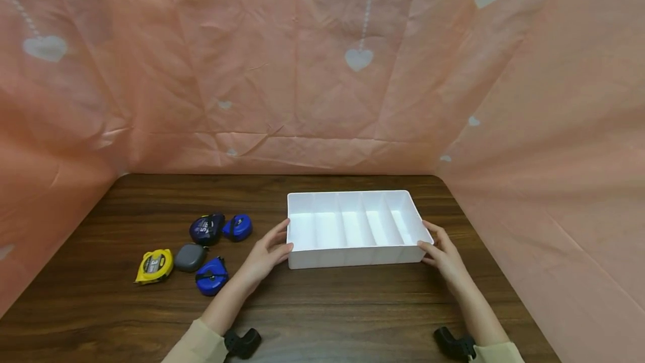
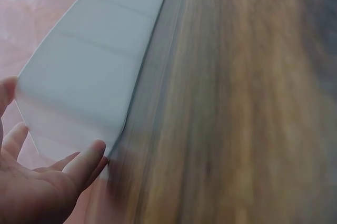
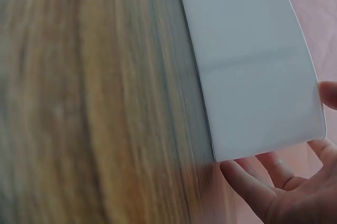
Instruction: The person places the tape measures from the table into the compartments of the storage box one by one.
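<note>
A white divided tray (image 1: pixel 350 256) lies lengthwise across the table, several compartments side by side and nothing in them. At its left end my left hand (image 1: pixel 264 256) holds it, thumb at the near corner and fingers along the end wall. My right hand (image 1: pixel 445 256) grips the opposite end the same way. In the left wrist view, the left fingers (image 2: pixel 87 163) spread over the tray's end, low near the table. From the right wrist, the right fingers (image 3: pixel 247 184) show at the lower corner, the thumb (image 3: pixel 329 93) up at the rim.
Left on the brown wooden table (image 1: pixel 332 318) lie tape measures: a yellow one (image 1: pixel 154 266), a grey one (image 1: pixel 190 257), a dark blue one (image 1: pixel 207 229), a small blue one (image 1: pixel 238 227) and another blue one (image 1: pixel 211 277) near the left forearm. Pink cloth (image 1: pixel 297 94) hangs around the table.
</note>
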A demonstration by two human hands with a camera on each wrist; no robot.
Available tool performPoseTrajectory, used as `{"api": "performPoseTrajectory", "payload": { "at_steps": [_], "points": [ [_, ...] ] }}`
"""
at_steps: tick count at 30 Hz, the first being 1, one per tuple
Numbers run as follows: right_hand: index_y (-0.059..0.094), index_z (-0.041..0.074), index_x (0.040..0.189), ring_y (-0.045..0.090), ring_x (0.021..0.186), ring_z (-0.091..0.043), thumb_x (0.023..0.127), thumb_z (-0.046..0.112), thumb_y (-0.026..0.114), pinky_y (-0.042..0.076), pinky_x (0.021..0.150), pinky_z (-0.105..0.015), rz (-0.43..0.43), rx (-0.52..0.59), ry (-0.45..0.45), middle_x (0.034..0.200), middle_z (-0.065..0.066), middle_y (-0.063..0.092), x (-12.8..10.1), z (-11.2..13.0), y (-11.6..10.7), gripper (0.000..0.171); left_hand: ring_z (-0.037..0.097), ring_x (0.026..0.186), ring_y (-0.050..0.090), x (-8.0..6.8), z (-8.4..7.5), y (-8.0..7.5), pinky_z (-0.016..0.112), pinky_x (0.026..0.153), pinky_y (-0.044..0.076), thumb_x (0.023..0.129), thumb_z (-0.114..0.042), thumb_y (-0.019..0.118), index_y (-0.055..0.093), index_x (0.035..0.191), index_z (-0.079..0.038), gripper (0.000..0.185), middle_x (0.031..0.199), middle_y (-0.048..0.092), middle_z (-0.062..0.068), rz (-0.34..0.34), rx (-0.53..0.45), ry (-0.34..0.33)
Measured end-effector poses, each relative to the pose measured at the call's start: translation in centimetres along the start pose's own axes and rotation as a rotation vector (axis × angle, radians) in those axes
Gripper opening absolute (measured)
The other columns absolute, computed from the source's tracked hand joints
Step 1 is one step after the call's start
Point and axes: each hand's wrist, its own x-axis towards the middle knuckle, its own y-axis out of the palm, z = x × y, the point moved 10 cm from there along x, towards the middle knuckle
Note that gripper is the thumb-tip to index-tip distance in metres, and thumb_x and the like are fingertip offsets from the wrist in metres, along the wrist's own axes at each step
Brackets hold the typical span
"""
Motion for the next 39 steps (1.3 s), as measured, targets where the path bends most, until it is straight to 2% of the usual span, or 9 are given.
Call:
{"api": "performPoseTrajectory", "payload": {
  "at_steps": [9,19,28,39],
  "points": [
    [0.030,0.007,0.147,0.055,0.095,-0.021,0.098,0.021,0.055,0.051,0.082,-0.040,0.027,0.035,-0.003,0.103,-0.017,0.045,-0.1,0.0,0.8,0.057,0.036,0.120,0.049,-0.7,0.3,-1.2,0.041,0.092,0.047,0.094,-0.014,0.063,0.037,0.148,-0.016,0.060,0.141,0.039,0.025,-0.008,-0.005,-0.025],
    [0.033,0.009,0.146,0.056,0.095,-0.022,0.098,0.019,0.056,0.050,0.083,-0.043,0.047,0.064,0.000,0.103,-0.018,0.048,-0.2,0.5,2.1,0.054,0.036,0.120,0.049,-1.8,0.5,-2.6,0.040,0.093,0.046,0.094,-0.014,0.063,0.037,0.148,-0.018,0.060,0.142,0.036,0.025,-0.016,-0.001,-0.078],
    [0.034,0.010,0.145,0.051,0.113,-0.038,0.097,0.018,0.056,0.049,0.085,-0.046,0.070,0.083,0.017,0.129,-0.029,0.045,-0.5,0.5,3.2,0.054,0.035,0.122,0.048,-2.5,0.6,-3.7,0.039,0.093,0.046,0.094,-0.018,0.063,0.036,0.148,-0.022,0.061,0.144,0.035,0.024,-0.014,0.017,-0.108],
    [0.032,0.006,0.144,0.049,0.116,-0.040,0.098,0.011,0.053,0.050,0.083,-0.048,0.104,0.120,0.003,0.135,-0.031,0.040,-1.1,1.1,4.0,0.051,0.035,0.123,0.047,-3.4,0.8,-4.4,0.038,0.094,0.045,0.093,-0.020,0.064,0.035,0.148,-0.023,0.062,0.144,0.034,0.024,-0.002,0.011,-0.133]
  ]
}}
